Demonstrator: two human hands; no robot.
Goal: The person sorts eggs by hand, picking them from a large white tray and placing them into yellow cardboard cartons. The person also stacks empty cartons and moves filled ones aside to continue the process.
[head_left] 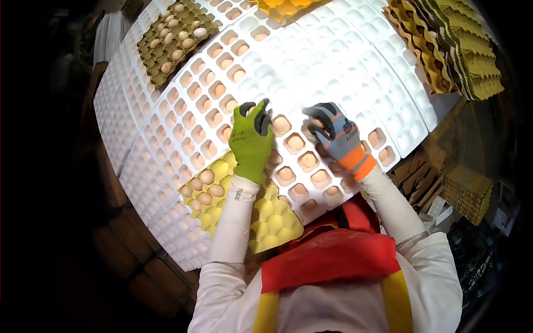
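My left hand (253, 136), in a green glove with dark fingertips, is over the white foam tray (311, 191), its fingers curled. Part of something pale, perhaps an egg, shows between them. My right hand (337, 133), in a grey and orange glove, curls over the same tray to the right, with a brownish egg (315, 124) partly showing at its fingers. Between the hands, eggs (295, 142) sit in square pockets. Beneath my left forearm lies a yellow egg tray (276, 216) with several eggs (207, 177) in its left part.
A brownish egg tray (158, 43) with several eggs stands at the upper left. An orange tray (283, 6) is at the top edge. Stacked egg trays (466, 47) rise at the upper right, and another stack (468, 191) stands lower right. Bright glare washes out the upper middle.
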